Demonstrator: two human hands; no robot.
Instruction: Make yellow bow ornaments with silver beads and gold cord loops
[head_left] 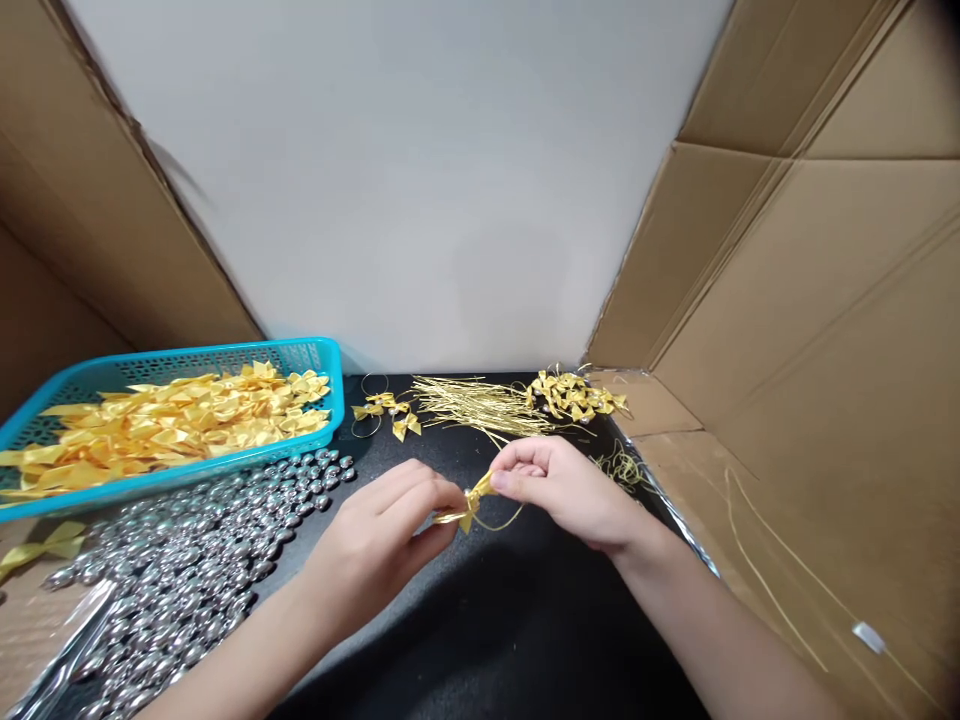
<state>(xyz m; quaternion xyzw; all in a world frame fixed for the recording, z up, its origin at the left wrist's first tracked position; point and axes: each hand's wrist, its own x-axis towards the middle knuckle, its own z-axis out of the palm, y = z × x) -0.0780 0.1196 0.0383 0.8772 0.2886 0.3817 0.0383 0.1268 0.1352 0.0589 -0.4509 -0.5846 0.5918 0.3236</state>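
Observation:
Over the middle of the black work surface [487, 620], both hands meet at a yellow ribbon bow [471, 507]. My left hand [394, 520] is closed, its fingertips pinching the bow's left side. From the other side my right hand [559, 485] pinches the bow's upper right part between thumb and forefinger. A thin gold cord [499, 526] loops below the bow toward the right fingers. Fingers partly cover the bow, so its centre is hard to make out.
At left a turquoise basket [336, 385] holds many yellow bows. Silver beads [202, 560] spread in front of it. Cut gold cords [480, 402] lie at the back, between finished-looking bows [574, 397] and a few looped bows [390, 408]. Cardboard walls [810, 330] stand at both sides.

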